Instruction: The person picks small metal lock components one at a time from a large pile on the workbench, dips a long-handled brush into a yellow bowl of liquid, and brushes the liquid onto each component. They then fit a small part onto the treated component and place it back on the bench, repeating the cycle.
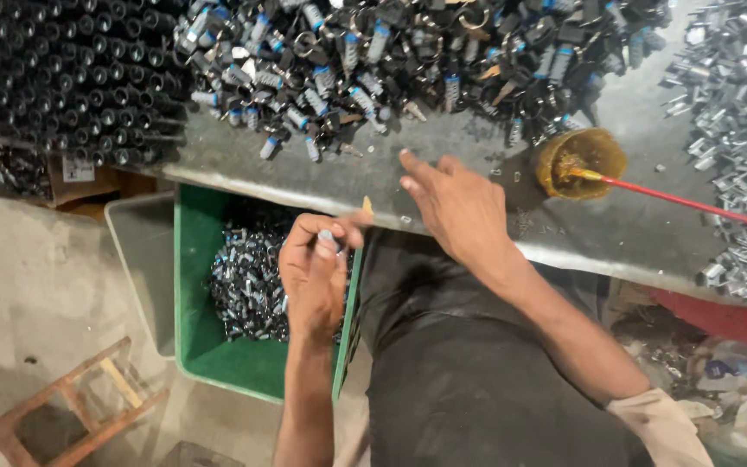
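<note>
My left hand [315,275] is below the table edge, over a green crate [192,285], its fingers pinched on a small metal lock cylinder [328,239]. My right hand [453,204] lies flat on the grey metal table [633,227], fingers stretched toward a heap of small cylinder locks with keys [391,60]. Nothing shows in the right hand. The green crate holds several finished silver lock pieces [248,281].
Stacked black tubes [62,78] fill the far left of the table. A yellow cup of grease [579,160] with a red-handled brush [693,204] stands at the right, beside a pile of silver metal clips [737,104]. A wooden stool [79,406] and grey bin [140,259] sit on the floor.
</note>
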Tool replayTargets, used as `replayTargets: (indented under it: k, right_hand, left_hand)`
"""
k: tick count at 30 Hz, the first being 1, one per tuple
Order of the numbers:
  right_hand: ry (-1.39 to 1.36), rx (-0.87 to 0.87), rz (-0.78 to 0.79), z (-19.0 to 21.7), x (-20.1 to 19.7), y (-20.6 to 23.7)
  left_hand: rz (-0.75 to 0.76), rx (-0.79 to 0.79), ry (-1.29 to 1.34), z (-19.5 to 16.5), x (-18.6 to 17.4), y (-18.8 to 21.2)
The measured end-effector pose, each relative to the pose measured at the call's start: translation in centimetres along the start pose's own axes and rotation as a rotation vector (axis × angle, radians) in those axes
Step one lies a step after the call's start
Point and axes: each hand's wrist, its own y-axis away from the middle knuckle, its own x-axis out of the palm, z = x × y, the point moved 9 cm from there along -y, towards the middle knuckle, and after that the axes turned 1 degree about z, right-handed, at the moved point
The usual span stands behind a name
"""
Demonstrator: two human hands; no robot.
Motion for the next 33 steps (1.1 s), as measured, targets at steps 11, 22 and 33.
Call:
replayTargets:
  k: [11,22,33]
  right_hand:
    - [-0.073,-0.032,0.017,-3.2,0.1,7.5]
    - [-0.903,0.22,-0.205,-6.0,-2.4,11.3]
    - [-0.923,0.285,-0.13,-6.1,-3.4,12.0]
  left_hand:
    - [-0.006,-0.583,0.318,7.8,5.4,2.8]
    - [0.057,-0.686,0.392,10.8,9.0,4.7]
    - [0.104,-0.663,0.239,10.1,9.1,4.4]
